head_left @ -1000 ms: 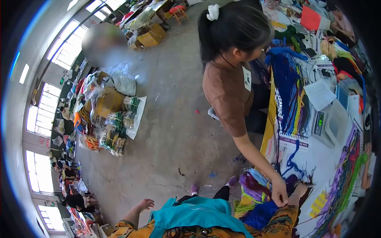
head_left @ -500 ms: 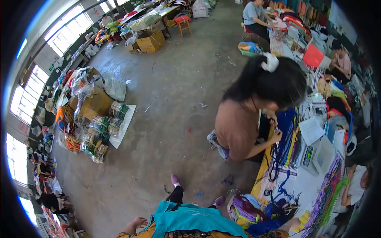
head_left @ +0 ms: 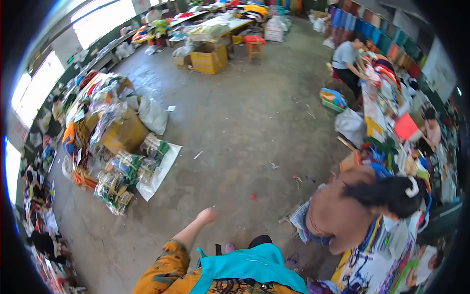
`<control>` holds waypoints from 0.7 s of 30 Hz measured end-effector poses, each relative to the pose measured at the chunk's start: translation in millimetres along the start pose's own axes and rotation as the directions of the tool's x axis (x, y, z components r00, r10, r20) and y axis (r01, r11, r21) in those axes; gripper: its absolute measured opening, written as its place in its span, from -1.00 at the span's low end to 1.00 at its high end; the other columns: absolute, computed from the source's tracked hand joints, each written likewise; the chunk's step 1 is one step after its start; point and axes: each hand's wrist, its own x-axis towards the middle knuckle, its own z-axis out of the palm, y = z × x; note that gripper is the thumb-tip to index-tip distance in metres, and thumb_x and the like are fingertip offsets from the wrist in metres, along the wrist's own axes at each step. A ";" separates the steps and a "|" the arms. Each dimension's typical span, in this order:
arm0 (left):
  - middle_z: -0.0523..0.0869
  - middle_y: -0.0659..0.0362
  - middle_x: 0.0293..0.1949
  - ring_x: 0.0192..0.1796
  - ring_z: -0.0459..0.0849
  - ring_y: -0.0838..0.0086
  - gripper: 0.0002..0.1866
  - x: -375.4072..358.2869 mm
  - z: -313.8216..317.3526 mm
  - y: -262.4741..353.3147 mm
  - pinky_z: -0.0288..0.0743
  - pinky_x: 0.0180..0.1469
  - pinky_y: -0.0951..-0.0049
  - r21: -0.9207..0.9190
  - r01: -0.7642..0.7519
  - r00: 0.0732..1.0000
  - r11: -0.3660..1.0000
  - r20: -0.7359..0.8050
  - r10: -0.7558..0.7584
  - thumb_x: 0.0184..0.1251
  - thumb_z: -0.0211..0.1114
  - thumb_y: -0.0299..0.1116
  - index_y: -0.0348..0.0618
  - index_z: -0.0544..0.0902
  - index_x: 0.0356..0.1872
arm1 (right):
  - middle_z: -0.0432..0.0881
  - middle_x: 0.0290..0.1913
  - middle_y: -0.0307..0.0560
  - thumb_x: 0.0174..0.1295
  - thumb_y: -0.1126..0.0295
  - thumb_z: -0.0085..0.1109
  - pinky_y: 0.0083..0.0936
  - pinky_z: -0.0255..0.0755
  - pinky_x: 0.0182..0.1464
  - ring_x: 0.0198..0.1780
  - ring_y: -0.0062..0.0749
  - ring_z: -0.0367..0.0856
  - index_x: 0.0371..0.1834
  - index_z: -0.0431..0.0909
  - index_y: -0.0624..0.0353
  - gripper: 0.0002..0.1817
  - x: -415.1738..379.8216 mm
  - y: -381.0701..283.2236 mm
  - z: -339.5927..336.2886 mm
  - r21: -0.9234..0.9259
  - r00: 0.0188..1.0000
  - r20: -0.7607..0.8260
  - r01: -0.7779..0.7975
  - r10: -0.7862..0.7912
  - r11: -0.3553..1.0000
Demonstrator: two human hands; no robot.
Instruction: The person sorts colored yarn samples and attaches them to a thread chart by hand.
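Observation:
My left hand (head_left: 207,215) swings out in front of me over the bare concrete floor (head_left: 235,161), at the end of a patterned orange sleeve (head_left: 159,269). It looks rounded and blurred, so its fingers cannot be made out, and it touches nothing. My right hand is out of view. A teal apron (head_left: 254,267) covers my front, with a purple shoe (head_left: 229,248) just showing past it. At my right, a person in a brown top (head_left: 338,210) bends over a table (head_left: 345,264) with colored cords on it.
On the left, plastic-wrapped bundles (head_left: 115,181) lie around a cardboard box (head_left: 125,132). Farther off stand a yellow carton (head_left: 209,59) and a stool (head_left: 255,49). Another person (head_left: 346,61) works beside the right-hand tables, near a white sack (head_left: 351,125) and a green basket (head_left: 333,100).
My left hand has swung forward and up from beside the apron. The view has shifted, and the seated person now appears lower and farther right. My right forearm has left the view.

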 end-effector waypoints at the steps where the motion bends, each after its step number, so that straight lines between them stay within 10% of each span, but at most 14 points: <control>1: 0.67 0.02 -0.25 -0.14 0.67 0.18 -0.81 43.4 -42.7 15.6 0.57 -0.12 0.18 0.355 -0.319 0.925 0.879 -0.083 0.370 0.28 0.16 -0.34 -0.17 0.60 -0.16 | 0.71 -0.21 0.00 0.31 0.23 -0.02 -0.20 0.57 -0.27 -0.26 -0.14 0.70 -0.11 0.61 0.13 -0.71 -18.0 -32.7 20.1 0.008 0.999 0.036 0.036 -0.036 0.999; 2: 0.64 0.12 -0.01 0.13 0.55 0.32 -0.78 86.8 -79.2 41.8 0.41 0.22 0.41 -0.405 -0.062 0.998 0.912 -0.019 0.059 0.34 0.10 -0.34 -0.12 0.64 -0.10 | 0.71 -0.21 -0.01 0.31 0.23 -0.02 -0.21 0.57 -0.27 -0.26 -0.14 0.70 -0.11 0.61 0.13 -0.72 -37.4 -79.8 40.2 0.038 0.996 0.060 0.069 -0.071 0.997; 6: 0.73 0.05 -0.13 -0.09 0.69 0.29 -0.67 134.0 -231.4 104.3 0.54 -0.02 0.25 -0.751 -0.393 0.919 0.532 -0.335 0.206 0.40 0.14 -0.18 -0.14 0.62 0.02 | 0.71 -0.23 -0.02 0.30 0.24 -0.01 -0.23 0.57 -0.29 -0.29 -0.16 0.69 -0.11 0.60 0.11 -0.74 -89.9 -234.8 128.8 0.088 0.975 0.146 0.158 -0.170 0.983; 9: 0.73 0.04 -0.14 -0.09 0.69 0.30 -0.64 177.7 -220.8 20.9 0.55 -0.01 0.27 -0.658 -0.343 0.939 0.670 -0.251 0.234 0.40 0.15 -0.14 -0.10 0.61 0.07 | 0.71 -0.24 -0.03 0.30 0.25 0.00 -0.24 0.57 -0.31 -0.30 -0.18 0.69 -0.11 0.59 0.10 -0.75 -103.9 -318.3 180.5 0.064 0.958 0.192 0.205 -0.213 0.977; 10: 0.73 0.03 -0.12 -0.09 0.69 0.27 -0.61 182.1 -202.1 -26.9 0.55 -0.01 0.26 -0.663 -0.014 1.000 0.748 0.011 0.029 0.38 0.16 -0.08 -0.08 0.61 0.08 | 0.71 -0.24 -0.03 0.30 0.26 0.00 -0.24 0.57 -0.31 -0.31 -0.18 0.69 -0.11 0.59 0.10 -0.75 -107.8 -336.1 196.1 0.048 0.951 0.218 0.212 -0.217 0.976; 12: 0.69 -0.02 -0.03 0.04 0.64 0.13 -0.65 133.0 -179.4 -119.9 0.52 0.03 0.15 -0.470 0.265 0.961 0.842 0.054 -0.272 0.35 0.11 -0.08 -0.05 0.63 -0.02 | 0.71 -0.25 -0.03 0.29 0.26 0.00 -0.25 0.57 -0.33 -0.32 -0.19 0.69 -0.11 0.59 0.09 -0.76 -125.8 -364.4 220.3 0.000 0.929 0.286 0.244 -0.234 0.970; 14: 0.67 0.01 0.05 0.13 0.60 0.08 -0.57 59.6 -118.0 -219.6 0.50 0.13 0.16 -0.540 0.644 0.713 0.541 0.167 -0.681 0.29 0.11 -0.04 -0.12 0.65 -0.03 | 0.71 -0.26 -0.04 0.29 0.27 0.01 -0.26 0.57 -0.34 -0.34 -0.20 0.69 -0.11 0.58 0.08 -0.77 -154.9 -390.2 256.5 -0.029 0.877 0.399 0.303 -0.267 0.953; 15: 0.70 0.01 -0.01 0.10 0.63 0.09 -0.65 14.8 -123.3 -235.2 0.50 0.13 0.15 -0.460 0.791 0.522 0.404 0.163 -0.837 0.30 0.07 -0.17 -0.12 0.71 -0.09 | 0.71 -0.26 -0.04 0.29 0.27 0.01 -0.27 0.57 -0.34 -0.34 -0.21 0.69 -0.11 0.58 0.08 -0.77 -181.8 -395.8 284.1 -0.029 0.804 0.523 0.350 -0.285 0.936; 16: 0.73 0.00 -0.08 0.03 0.67 0.10 -0.70 -31.3 -101.4 -272.9 0.55 0.05 0.16 0.061 0.679 0.716 0.732 0.169 -0.678 0.27 0.05 -0.32 -0.11 0.75 -0.18 | 0.71 -0.27 -0.05 0.29 0.28 0.01 -0.27 0.57 -0.35 -0.35 -0.21 0.69 -0.11 0.57 0.08 -0.78 -220.7 -398.0 311.8 -0.014 0.689 0.666 0.396 -0.287 0.918; 17: 0.76 0.07 -0.29 -0.22 0.74 0.22 -0.83 -72.9 -78.5 -292.7 0.60 -0.23 0.28 0.014 0.814 0.577 0.581 0.104 -0.810 0.15 0.23 -0.29 -0.05 0.75 -0.35 | 0.71 -0.27 -0.05 0.29 0.28 0.02 -0.28 0.57 -0.35 -0.35 -0.22 0.69 -0.11 0.57 0.07 -0.78 -263.4 -401.6 345.0 0.014 0.539 0.799 0.424 -0.265 0.905; 19: 0.69 -0.02 -0.50 -0.39 0.72 0.19 -0.79 -136.0 -96.5 -293.0 0.57 -0.40 0.16 0.028 0.781 0.605 0.623 0.207 -0.769 0.24 0.10 -0.41 -0.19 0.69 -0.48 | 0.71 -0.28 -0.05 0.29 0.29 0.02 -0.29 0.57 -0.36 -0.37 -0.23 0.68 -0.10 0.57 0.07 -0.79 -364.0 -422.0 396.4 0.041 0.183 0.975 0.404 -0.125 0.914; 20: 0.71 -0.02 -0.47 -0.36 0.73 0.16 -0.83 -135.8 -103.0 -292.6 0.58 -0.34 0.18 -0.302 0.919 0.369 0.254 0.432 -0.823 0.17 0.15 -0.41 -0.18 0.71 -0.47 | 0.71 -0.28 -0.06 0.29 0.29 0.02 -0.29 0.57 -0.37 -0.37 -0.23 0.68 -0.10 0.56 0.06 -0.79 -412.7 -440.7 416.2 0.009 0.036 0.999 0.365 -0.024 0.931; 21: 0.73 -0.02 -0.43 -0.33 0.73 0.14 -0.86 -136.4 -110.6 -290.8 0.59 -0.29 0.20 -0.661 0.560 0.053 -0.499 0.630 -0.775 0.11 0.21 -0.41 -0.17 0.73 -0.47 | 0.71 -0.29 -0.06 0.28 0.30 0.03 -0.30 0.57 -0.38 -0.38 -0.24 0.68 -0.10 0.56 0.06 -0.79 -454.4 -465.6 428.3 -0.018 -0.028 0.999 0.319 0.028 0.948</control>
